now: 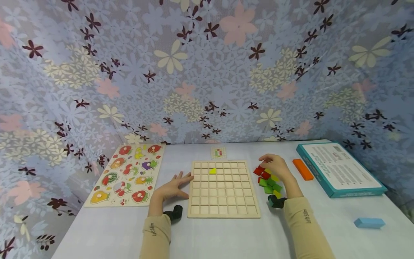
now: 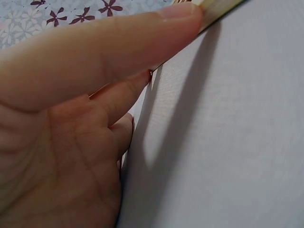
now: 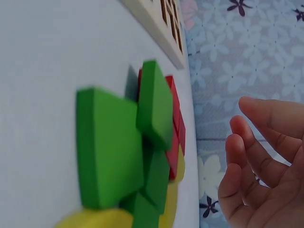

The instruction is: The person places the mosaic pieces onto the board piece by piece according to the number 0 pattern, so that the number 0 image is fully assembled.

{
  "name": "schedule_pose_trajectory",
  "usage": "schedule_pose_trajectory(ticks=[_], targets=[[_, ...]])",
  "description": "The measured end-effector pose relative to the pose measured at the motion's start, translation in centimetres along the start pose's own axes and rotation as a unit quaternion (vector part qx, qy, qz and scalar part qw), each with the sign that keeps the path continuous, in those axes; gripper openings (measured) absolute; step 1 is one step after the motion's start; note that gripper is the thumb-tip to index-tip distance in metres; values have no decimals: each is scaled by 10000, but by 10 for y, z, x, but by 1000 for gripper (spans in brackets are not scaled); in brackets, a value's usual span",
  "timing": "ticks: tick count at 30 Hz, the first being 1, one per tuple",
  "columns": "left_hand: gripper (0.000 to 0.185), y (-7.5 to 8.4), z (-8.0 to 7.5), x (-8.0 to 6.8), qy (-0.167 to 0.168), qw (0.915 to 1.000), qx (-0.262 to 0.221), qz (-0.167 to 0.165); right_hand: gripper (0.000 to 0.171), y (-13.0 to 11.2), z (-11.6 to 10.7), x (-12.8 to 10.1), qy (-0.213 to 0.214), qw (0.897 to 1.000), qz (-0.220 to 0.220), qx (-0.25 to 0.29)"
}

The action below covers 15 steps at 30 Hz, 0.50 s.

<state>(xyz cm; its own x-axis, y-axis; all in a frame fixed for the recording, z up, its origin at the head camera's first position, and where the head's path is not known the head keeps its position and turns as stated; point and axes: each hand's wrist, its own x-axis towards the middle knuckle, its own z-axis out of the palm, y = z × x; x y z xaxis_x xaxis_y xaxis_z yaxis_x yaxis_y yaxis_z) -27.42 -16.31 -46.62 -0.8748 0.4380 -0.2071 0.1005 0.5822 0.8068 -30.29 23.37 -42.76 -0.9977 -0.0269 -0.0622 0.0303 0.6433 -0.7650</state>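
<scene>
Head view shows a wooden grid board (image 1: 224, 189) lying flat on the white table (image 1: 226, 233), and everything else sits around it. One yellow tile (image 1: 212, 171) lies in a cell of the grid's second row. Left hand (image 1: 173, 188) rests flat on the table at the grid's left edge, fingers spread and straight, fingertips touching the frame; it holds nothing. In the left wrist view the thumb (image 2: 118, 42) reaches out to the grid's wooden edge (image 2: 218, 9). Right hand (image 1: 275, 166) hovers over a pile of tiles (image 1: 269, 181) just right of the grid, red, green and yellow ones heaped together. In the right wrist view its fingers (image 3: 256, 156) are loosely curved and apart from the tiles (image 3: 137, 152), gripping nothing.

Beyond the grid's far edge lies a small pattern card (image 1: 218, 153). Left of the grid sits a fruit puzzle (image 1: 127, 174). Right of the pile lies an orange block (image 1: 302, 169), and further right a teal box (image 1: 341, 169). A blue block (image 1: 369, 222) lies well off to the grid's right, nearer the table's front. Flowered cloth (image 1: 207, 72) hangs behind the table.
</scene>
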Motion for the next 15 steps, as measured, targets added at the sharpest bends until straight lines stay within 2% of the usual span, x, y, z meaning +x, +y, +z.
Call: schedule_pose_trajectory(ticks=[8, 15], targets=[[81, -3, -1, 0, 19, 10000, 35, 70, 30, 12, -7, 1, 127, 9997, 100, -165], [81, -4, -1, 0, -30, 9999, 114, 117, 30, 23, -9, 3, -50, 9990, 417, -177]])
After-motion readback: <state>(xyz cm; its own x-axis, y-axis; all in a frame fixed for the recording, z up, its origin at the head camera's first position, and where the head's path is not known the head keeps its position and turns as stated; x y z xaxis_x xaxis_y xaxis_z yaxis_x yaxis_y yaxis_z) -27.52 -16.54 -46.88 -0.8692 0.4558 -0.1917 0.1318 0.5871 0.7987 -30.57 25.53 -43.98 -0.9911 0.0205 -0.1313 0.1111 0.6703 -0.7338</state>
